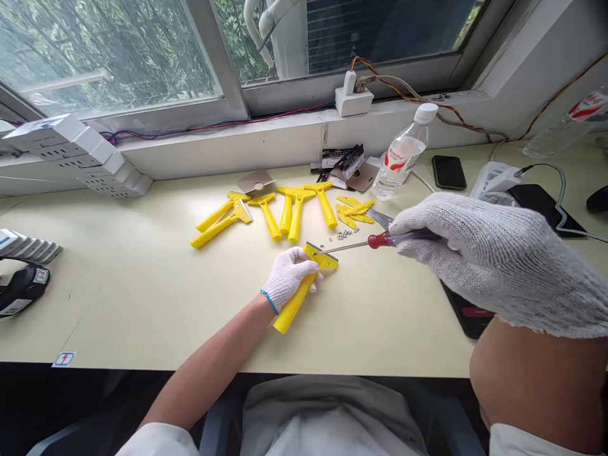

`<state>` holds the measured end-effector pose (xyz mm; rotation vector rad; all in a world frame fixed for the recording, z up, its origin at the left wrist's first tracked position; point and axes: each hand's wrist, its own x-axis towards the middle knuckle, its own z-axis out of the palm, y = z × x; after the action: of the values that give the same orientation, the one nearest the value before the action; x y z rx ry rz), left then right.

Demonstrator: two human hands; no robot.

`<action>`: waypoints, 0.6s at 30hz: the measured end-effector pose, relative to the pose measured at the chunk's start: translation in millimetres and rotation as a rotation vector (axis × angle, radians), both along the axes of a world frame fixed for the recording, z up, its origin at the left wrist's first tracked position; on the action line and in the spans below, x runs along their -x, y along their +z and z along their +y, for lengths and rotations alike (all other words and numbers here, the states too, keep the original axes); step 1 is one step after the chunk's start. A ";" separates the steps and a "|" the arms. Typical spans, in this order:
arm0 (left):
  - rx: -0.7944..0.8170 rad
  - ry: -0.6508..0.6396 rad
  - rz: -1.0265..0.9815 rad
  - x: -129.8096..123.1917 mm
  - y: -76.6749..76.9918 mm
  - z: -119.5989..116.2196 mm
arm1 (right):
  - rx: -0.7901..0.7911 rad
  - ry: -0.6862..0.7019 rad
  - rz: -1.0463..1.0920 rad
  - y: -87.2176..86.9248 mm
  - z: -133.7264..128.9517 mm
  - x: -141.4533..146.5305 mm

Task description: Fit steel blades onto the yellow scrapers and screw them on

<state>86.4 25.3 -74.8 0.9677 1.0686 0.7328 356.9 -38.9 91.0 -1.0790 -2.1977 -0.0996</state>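
Note:
A yellow scraper lies slanted on the table, its head pointing away from me. My left hand, in a white knit glove, is closed around it just below the head. Gloved as well, my right hand grips a screwdriver with a red and purple handle. The screwdriver's thin shaft reaches left, and its tip meets the scraper head near a screw. Beyond the head sits a small pile of screws. Yellow blade covers and grey metal blades lie behind the screws.
Several more yellow scrapers lie farther back. Behind them are black cardboard packages and a water bottle. A phone and a power strip lie at the right. White boxes stand at the left by the window.

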 end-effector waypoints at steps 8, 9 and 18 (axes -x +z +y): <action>-0.007 0.008 0.017 -1.2 1.7 -1.5 | -0.038 -0.112 0.050 -11.3 -0.1 6.7; -0.011 0.004 0.014 -1.2 2.0 -1.6 | -0.009 -0.051 0.059 -8.6 0.8 5.1; -0.014 -0.013 0.038 -1.3 3.5 -2.4 | -0.184 -0.102 0.028 -17.3 0.1 4.7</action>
<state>87.7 22.9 -71.3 1.0031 1.0911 0.7139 352.2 -38.8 73.8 -1.0816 -2.0630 -0.3234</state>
